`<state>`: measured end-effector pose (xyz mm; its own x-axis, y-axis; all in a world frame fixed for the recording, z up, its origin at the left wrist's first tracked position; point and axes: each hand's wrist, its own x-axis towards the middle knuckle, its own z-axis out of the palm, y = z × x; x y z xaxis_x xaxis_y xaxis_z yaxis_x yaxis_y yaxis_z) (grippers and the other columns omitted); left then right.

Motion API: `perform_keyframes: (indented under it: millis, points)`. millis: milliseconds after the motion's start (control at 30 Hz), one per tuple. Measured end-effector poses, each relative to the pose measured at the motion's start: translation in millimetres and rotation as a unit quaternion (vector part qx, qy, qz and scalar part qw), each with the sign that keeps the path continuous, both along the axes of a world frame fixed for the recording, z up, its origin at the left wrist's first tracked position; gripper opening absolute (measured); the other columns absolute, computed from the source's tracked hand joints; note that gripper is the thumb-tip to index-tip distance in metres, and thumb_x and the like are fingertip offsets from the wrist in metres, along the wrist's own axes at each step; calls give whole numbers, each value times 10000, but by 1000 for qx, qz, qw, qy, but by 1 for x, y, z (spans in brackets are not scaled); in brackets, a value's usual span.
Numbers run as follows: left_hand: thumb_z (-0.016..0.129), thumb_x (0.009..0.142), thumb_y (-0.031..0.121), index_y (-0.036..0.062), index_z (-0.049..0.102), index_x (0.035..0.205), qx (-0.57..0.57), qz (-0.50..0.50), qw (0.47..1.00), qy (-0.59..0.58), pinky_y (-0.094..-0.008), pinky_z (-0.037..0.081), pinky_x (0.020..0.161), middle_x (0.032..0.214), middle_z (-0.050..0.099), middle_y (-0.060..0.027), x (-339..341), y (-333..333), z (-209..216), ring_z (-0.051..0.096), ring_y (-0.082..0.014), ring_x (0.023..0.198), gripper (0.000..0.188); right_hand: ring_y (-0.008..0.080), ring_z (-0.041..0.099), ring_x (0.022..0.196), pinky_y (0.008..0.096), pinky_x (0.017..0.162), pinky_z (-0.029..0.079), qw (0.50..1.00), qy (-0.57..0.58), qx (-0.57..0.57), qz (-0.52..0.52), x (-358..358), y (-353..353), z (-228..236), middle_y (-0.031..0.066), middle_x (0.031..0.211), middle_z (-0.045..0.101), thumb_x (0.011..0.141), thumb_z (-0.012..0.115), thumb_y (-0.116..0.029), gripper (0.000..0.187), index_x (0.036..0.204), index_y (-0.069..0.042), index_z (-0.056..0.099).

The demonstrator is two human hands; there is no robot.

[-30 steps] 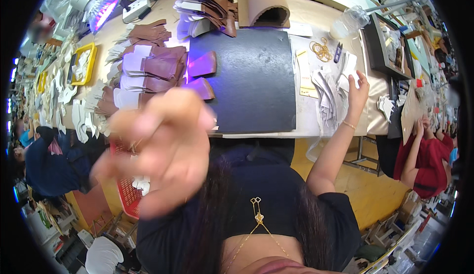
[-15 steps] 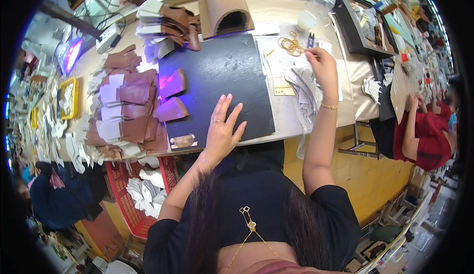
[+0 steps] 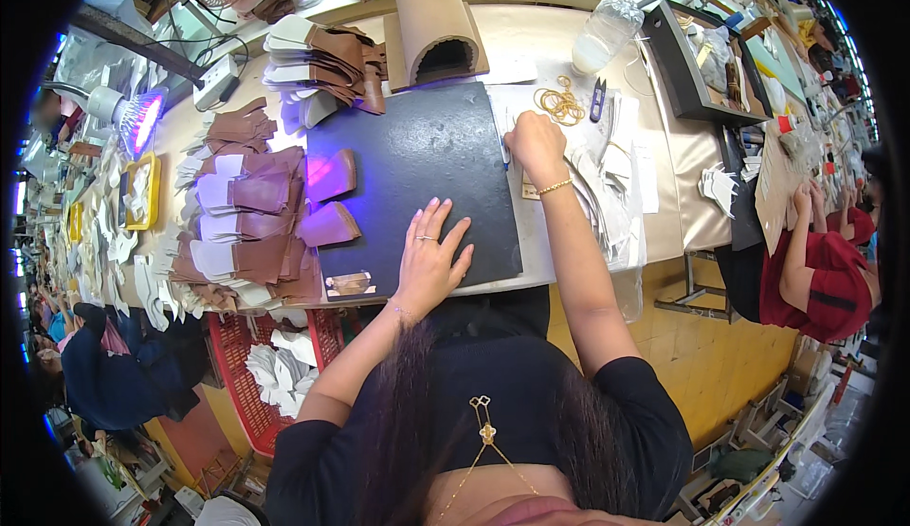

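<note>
My left hand (image 3: 431, 261) lies flat with fingers spread on the near edge of a black work mat (image 3: 417, 147). It holds nothing. My right hand (image 3: 536, 145) rests at the mat's right edge with its fingers curled around what looks like a thin blue tool (image 3: 506, 154). Two brown leather pieces (image 3: 330, 177) lie on the mat's left side under purple light. A small piece (image 3: 349, 282) sits at the mat's near left corner. White paper strips (image 3: 611, 199) lie to the right of my right forearm.
Stacks of brown and white cut pieces (image 3: 242, 227) crowd the table's left side, beside a purple lamp (image 3: 142, 120). A curved brown roll (image 3: 431, 19), gold rings (image 3: 562, 104), blue snips (image 3: 596, 99) and a plastic bottle (image 3: 602, 38) lie beyond. A red basket (image 3: 318, 336) sits below. A person in red (image 3: 825, 265) works at the right.
My left hand came down from in front of the camera and settled flat on the mat. My right hand moved left from the paper strips to the mat's right edge.
</note>
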<state>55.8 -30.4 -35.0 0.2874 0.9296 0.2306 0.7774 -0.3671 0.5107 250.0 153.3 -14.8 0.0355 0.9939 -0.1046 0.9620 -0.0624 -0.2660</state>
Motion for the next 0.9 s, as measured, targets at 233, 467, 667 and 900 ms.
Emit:
perform_keyframes:
  millis: [233,467,667,900]
  points:
    - [732,887,222,93,667,1267,1,-14,1000,10,-544,330,1138,1454,484,-167,2,6,12,387,-393,1405,407,237,729,695,366,666,589,956,259,-135,-40,36,20,10,168,858,749,815,685,-232,225,829,-15,742]
    - [743,886,281,58,686,1194,37,-52,998,-25,-466,424,1021,1318,570,-168,38,104,27,524,-349,1227,384,162,707,752,276,664,568,738,660,-130,-63,76,-42,35,104,846,712,907,643,-50,242,1135,-6,577]
    - [809,799,405,35,667,1216,-78,21,991,110,-477,429,943,1242,613,-163,108,188,23,545,-339,1181,576,193,729,868,284,803,590,605,766,-216,-44,74,-124,53,90,955,704,965,656,-81,200,1143,4,626]
    - [857,742,244,54,561,1178,-79,34,995,57,-478,452,913,1185,644,-169,120,199,6,609,-358,1136,561,173,720,872,283,761,578,724,684,-42,-82,72,-142,49,90,952,676,1043,599,-253,255,1047,1,616]
